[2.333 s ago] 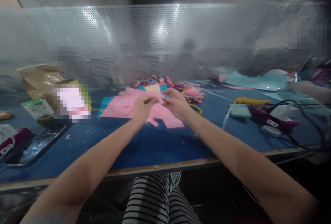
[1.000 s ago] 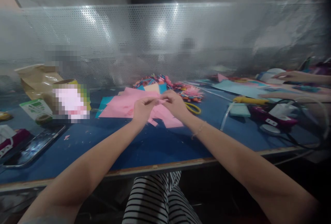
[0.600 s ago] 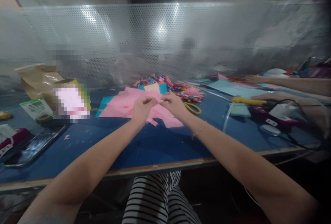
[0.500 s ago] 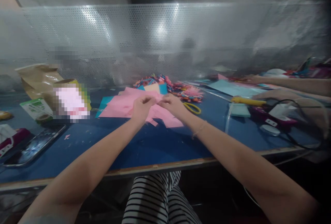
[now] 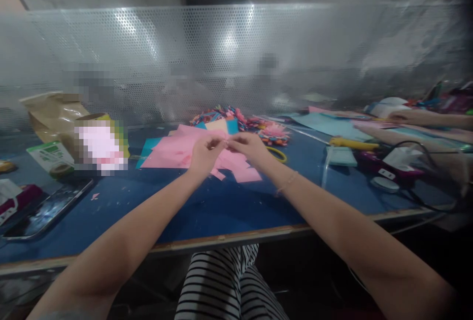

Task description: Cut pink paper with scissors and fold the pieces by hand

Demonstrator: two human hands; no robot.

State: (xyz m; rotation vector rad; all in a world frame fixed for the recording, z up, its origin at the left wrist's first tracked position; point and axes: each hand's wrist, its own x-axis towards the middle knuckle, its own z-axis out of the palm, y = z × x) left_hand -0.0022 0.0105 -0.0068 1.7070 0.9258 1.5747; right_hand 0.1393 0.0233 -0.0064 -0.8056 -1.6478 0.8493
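My left hand (image 5: pixel 204 155) and my right hand (image 5: pixel 247 148) meet above a spread of pink paper sheets (image 5: pixel 173 150) on the blue table (image 5: pixel 207 206). Both hands have their fingers pinched together on a small pink paper piece (image 5: pixel 225 143) held between them. Behind the hands lies a heap of finished multicoloured paper flowers (image 5: pixel 236 115), with blue and tan sheets under it.
Yellow-handled scissors (image 5: pixel 276 153) lie right of my hands. A phone (image 5: pixel 40 211), tape roll and brown bag (image 5: pixel 51 113) sit at the left. A glue gun (image 5: pixel 351 143), cables and a purple device (image 5: pixel 388 167) are at the right, where another person's arms (image 5: pixel 424 123) work. A perforated screen (image 5: pixel 236 58) backs the table.
My hands stay at the same spot, fingers shifting slightly on the small pink piece. The other person's arms at the right have moved over their blue and pink sheets.
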